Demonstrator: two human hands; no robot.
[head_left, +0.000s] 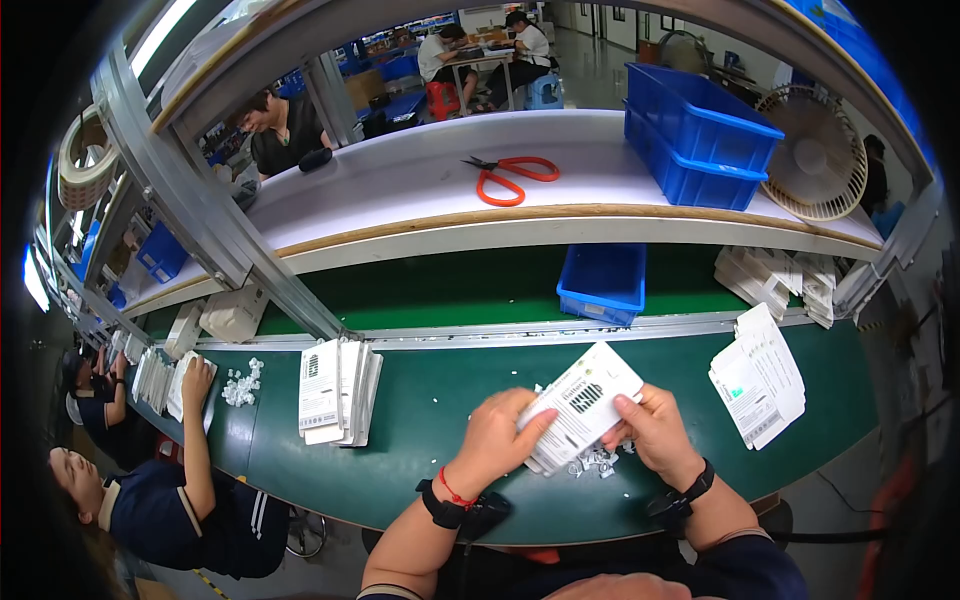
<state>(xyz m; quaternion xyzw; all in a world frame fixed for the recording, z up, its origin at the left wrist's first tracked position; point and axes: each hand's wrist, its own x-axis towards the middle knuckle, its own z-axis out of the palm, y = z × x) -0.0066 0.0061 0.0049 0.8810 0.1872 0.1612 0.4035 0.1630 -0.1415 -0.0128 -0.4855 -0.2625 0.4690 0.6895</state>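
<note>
My left hand (497,436) and my right hand (655,430) both grip a flat white printed packet (585,402), held tilted just above the green table (430,440). The left fingers wrap its lower left edge; the right thumb presses its right corner. Under the packet lies a small heap of clear little plastic parts (595,462). Both wrists wear black straps, and the left one also has a red string.
A stack of white packets (338,392) lies to my left, another fanned pile (760,375) to my right. A blue bin (603,282) sits behind on the belt. The upper shelf carries orange scissors (512,176), blue crates (695,135) and a fan (820,155). A co-worker's hand (195,380) rests far left.
</note>
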